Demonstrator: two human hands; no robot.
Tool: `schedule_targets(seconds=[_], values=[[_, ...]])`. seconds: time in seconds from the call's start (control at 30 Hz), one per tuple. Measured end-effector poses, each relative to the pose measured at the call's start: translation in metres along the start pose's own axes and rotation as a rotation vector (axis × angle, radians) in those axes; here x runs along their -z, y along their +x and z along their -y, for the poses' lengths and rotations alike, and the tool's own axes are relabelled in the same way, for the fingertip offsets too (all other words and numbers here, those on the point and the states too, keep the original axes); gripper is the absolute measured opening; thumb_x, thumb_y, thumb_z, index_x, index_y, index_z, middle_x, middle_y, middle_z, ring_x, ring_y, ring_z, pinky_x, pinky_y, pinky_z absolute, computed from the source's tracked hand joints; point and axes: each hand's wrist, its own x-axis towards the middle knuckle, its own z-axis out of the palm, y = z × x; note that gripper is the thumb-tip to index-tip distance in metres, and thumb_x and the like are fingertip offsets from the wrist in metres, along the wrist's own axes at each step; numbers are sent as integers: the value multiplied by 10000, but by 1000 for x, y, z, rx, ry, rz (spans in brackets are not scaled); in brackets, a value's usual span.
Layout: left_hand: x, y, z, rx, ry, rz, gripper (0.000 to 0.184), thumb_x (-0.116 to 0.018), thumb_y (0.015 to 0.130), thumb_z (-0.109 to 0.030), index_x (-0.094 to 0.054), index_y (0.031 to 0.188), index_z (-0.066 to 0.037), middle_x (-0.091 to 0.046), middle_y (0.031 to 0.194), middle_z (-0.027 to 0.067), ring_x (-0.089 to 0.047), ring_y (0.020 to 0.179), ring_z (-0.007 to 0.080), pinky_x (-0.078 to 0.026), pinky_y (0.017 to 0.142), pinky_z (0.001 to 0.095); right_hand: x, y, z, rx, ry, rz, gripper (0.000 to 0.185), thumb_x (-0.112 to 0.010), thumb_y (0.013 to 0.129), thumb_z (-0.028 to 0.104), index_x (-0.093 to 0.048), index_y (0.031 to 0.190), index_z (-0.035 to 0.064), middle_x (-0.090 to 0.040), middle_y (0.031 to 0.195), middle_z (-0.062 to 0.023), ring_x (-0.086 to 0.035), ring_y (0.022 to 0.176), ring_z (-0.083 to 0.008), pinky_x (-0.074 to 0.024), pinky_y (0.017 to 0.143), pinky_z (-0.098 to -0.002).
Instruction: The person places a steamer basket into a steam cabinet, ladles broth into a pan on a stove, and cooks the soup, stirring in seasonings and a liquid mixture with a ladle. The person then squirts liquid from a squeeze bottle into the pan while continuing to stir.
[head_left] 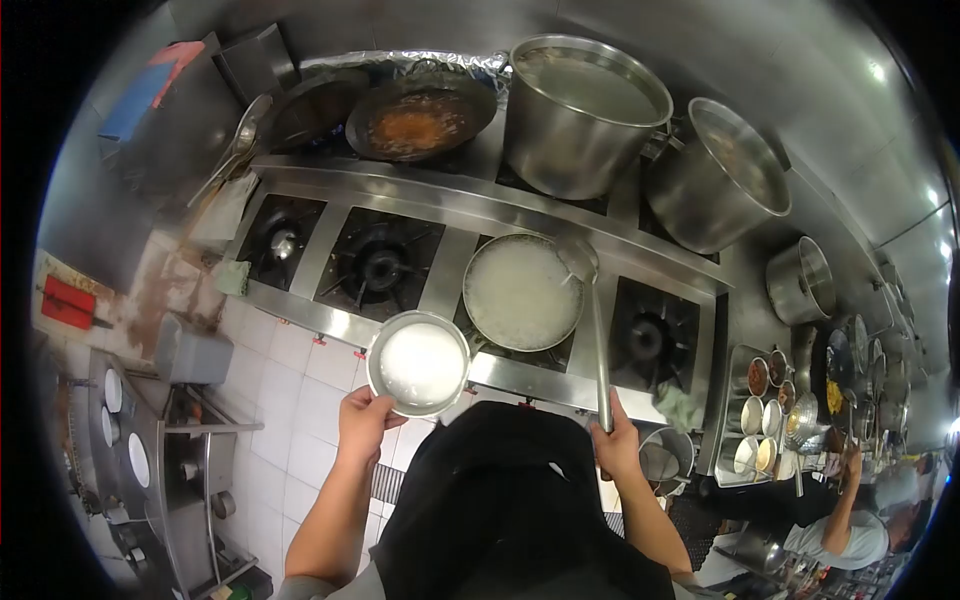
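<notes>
Pot [431, 408] of white liquid: just off the stove's [352, 326] front edge, near left of the pan [524, 347]. Left hand [366, 425] closed on its near-left rim, thumb on top. Right hand [617, 440] wrapped round the end of the ladle's [602, 350] handle; the ladle's head lies at the pan's far-right rim, contact with liquid unclear. Pan sits on a front burner, cloudy whitish liquid inside. Bare burner [380, 268] left of pan; another [645, 340] to the right, green cloth [677, 405] at its near corner. Back row: wok [481, 108] with reddish-brown contents, then two tall stockpots [555, 150], both holding liquid. Far right: co-worker [838, 540], arm stretched toward trays and containers [752, 412].
</notes>
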Motion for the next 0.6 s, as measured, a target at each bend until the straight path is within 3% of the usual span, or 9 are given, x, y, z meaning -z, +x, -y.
schedule_targets(seconds=[0.03, 0.1, 0.23, 0.27, 0.33, 0.37, 0.43, 0.47, 0.6], values=[[1, -3, -2, 1, 4, -43, 155, -579, 845, -6, -653, 928, 102, -711, 848, 171, -725, 706, 213, -641, 712, 333, -3, 7, -8, 0, 5, 9, 744, -614, 906, 18, -317, 1578, 141, -556, 641, -14, -488, 456, -86, -433, 436, -276], [4, -4, 0, -11, 27, -75, 154, -569, 842, -5, -652, 928, 91, -712, 849, 159, -723, 706, 208, -639, 706, 329, -5, 18, -14, 295, -158, -80, 728, -624, 912, 56, -326, 1572, 128, -548, 619, -22, -504, 471, -94, -442, 448, -282], [0, -9, 10, -53, -2, -176, 167, -586, 841, -45, -649, 951, 65, -712, 817, 142, -696, 629, 194, -630, 648, 321, 16, 23, 27, -133, 85, 225, 738, -653, 898, 53, -347, 1565, 129, -576, 654, -47, -549, 518, -122, -461, 464, -296], [-2, -11, 12, -53, -13, -200, 167, -588, 841, -45, -648, 950, 66, -712, 820, 142, -695, 627, 193, -631, 644, 322, 18, 26, 28, -122, 88, 239, 738, -653, 898, 53, -347, 1565, 129, -576, 654, -47, -549, 518, -122, -461, 464, -296], [-9, -16, 14, -52, -27, -244, 166, -583, 845, -38, -648, 953, 70, -712, 826, 141, -695, 631, 192, -632, 640, 322, 22, 34, 26, -294, 577, 489, 629, -626, 933, 108, -399, 1519, 121, -578, 775, -83, -514, 515, -150, -442, 445, -303], [-11, -17, 15, -58, -30, -260, 166, -583, 845, -38, -648, 953, 70, -712, 826, 141, -695, 631, 192, -632, 640, 322, 28, 39, 30, -287, 577, 505, 629, -626, 933, 108, -399, 1519, 121, -578, 775, -83, -514, 515, -150, -442, 445, -303], [-16, -17, 22, -41, -30, -301, 158, -574, 850, -29, -642, 953, 70, -704, 805, 135, -692, 626, 193, -633, 635, 319, 46, 47, 41, -667, 1041, 684, 543, -623, 936, 126, -416, 1437, 155, -528, 745, -41, -459, 491, -122, -368, 410, -256], [-18, -17, 24, -40, -31, -311, 158, -574, 850, -29, -642, 953, 70, -704, 805, 135, -692, 626, 193, -633, 635, 319, 51, 54, 41, -744, 1207, 766, 458, -620, 944, 176, -408, 1349, 169, -521, 755, -38, -434, 482, -105, -328, 403, -230], [-31, -22, 29, -17, -107, -348, 123, -567, 851, -21, -613, 928, 63, -690, 800, 139, -691, 615, 204, -636, 618, 332, 62, 68, 44, -786, 1243, 817, 403, -609, 949, 181, -428, 1309, 175, -523, 761, -39, -446, 486, -108, -341, 406, -235]])
